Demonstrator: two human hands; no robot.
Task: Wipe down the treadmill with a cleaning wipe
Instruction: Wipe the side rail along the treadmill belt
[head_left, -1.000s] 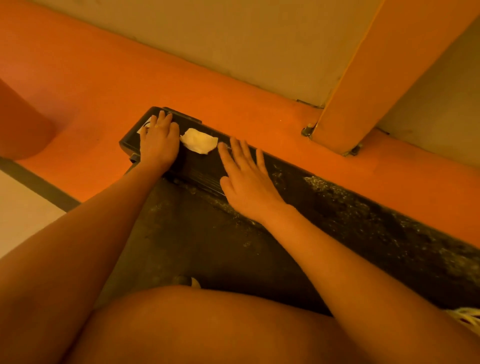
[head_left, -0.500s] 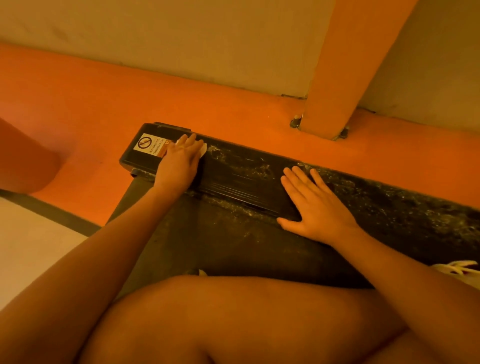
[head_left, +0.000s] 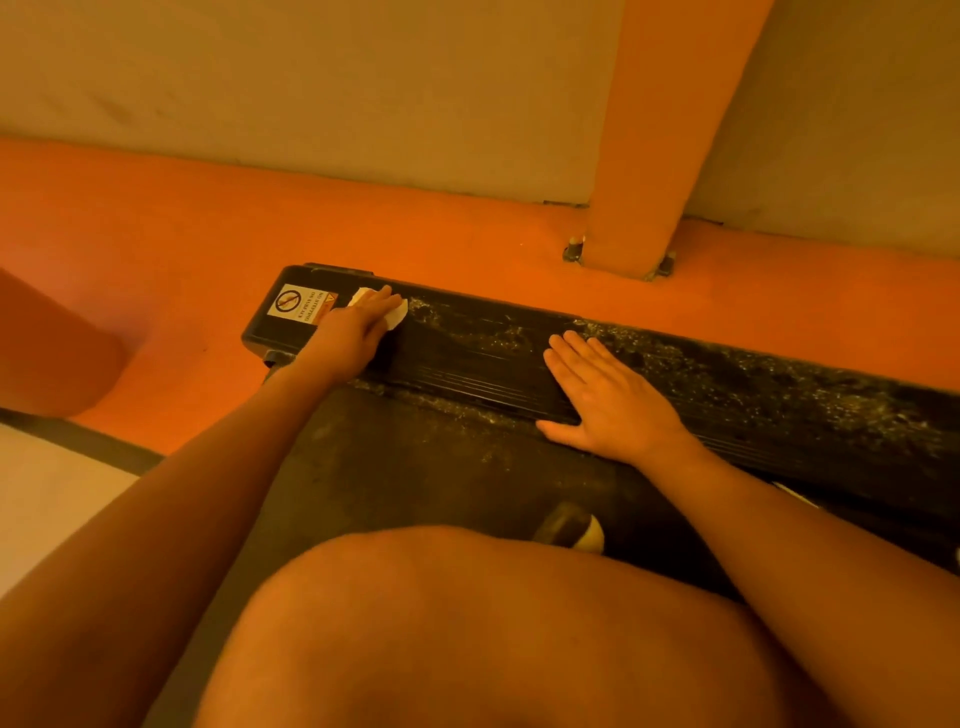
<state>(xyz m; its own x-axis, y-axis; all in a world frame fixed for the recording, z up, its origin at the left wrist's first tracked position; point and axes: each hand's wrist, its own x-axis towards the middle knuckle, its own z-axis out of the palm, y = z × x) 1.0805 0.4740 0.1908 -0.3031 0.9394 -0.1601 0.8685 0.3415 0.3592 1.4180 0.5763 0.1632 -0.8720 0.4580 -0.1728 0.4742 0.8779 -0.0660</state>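
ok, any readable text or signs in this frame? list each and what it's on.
White sticker on the treadmill rail's end cap: crossed-out circle sign, plus sideways print that seems to read "NO STEPPING"; second line too blurred.
Orange strip beside it, partly hidden by the left hand: warning triangle, print unreadable.
No other text.

Premises appear to be a gym: treadmill (head_left: 519, 364) with dusty side rail and warning sticker (head_left: 300, 303), orange rubber-like floor (head_left: 156, 218), orange bolted post (head_left: 660, 156).
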